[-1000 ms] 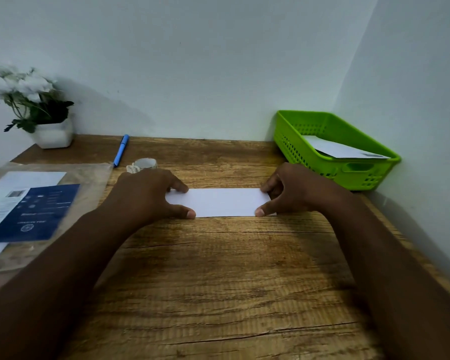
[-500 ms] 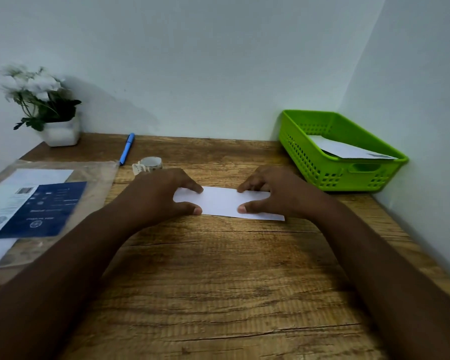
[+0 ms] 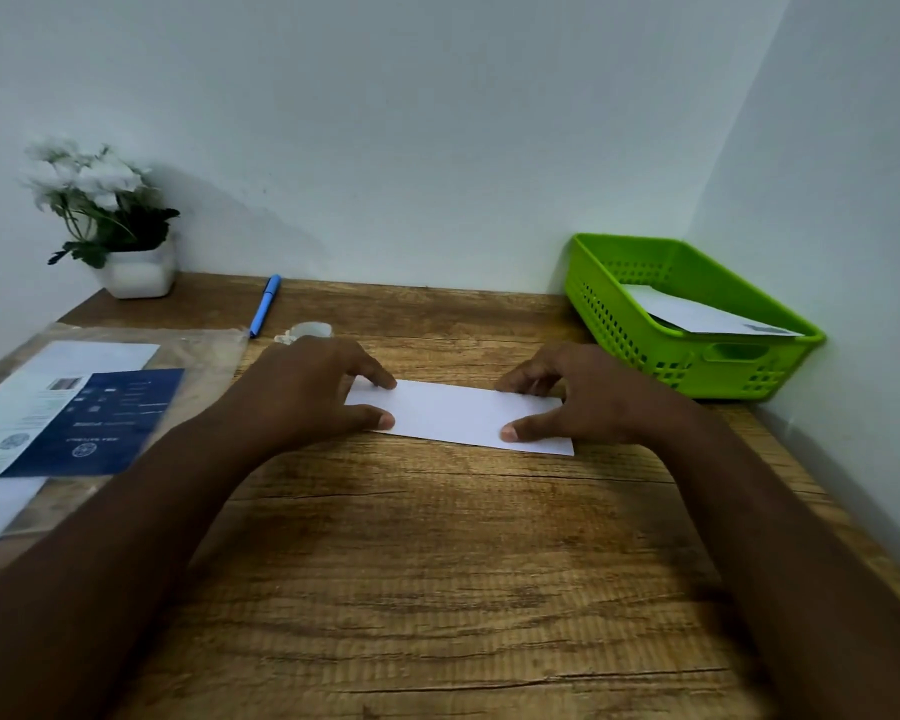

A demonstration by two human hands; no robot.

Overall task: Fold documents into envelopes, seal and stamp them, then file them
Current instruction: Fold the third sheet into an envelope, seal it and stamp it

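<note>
Flower pot (image 3: pixel 139 272): upper left of the frame, against the wall, well apart from your work
Plastic sleeve (image 3: pixel 198 350): left edge of the frame, a blue-and-white leaflet (image 3: pixel 81 418) lying on it, untouched
Pen (image 3: pixel 265 305): blue, left of centre near the wall, beside a small clear tape roll (image 3: pixel 310 331) that peeks out behind your left knuckles
Left hand (image 3: pixel 307 392): fingers spread and pressed flat on the left end of the folded paper, forefinger on the far edge, thumb on the near edge
Folded paper (image 3: pixel 453 413): white strip flat on the desk (image 3: pixel 437 563) at the centre of the frame, its right end angled a little toward you
Change: half a second ago your two hands were close together at the middle of the strip; now they sit wider apart, so more bare paper shows between them
Meaning: you look to be running the crease outward, so the fold seems nearly set and the envelope step comes next
Right hand (image 3: pixel 583 397): fingers spread, thumb tip pressing the near edge, fingertips on the far edge, pinching nothing
Green basket (image 3: pixel 697 356): right of the frame in the corner, one white envelope (image 3: pixel 697 314) already lying in it
</note>
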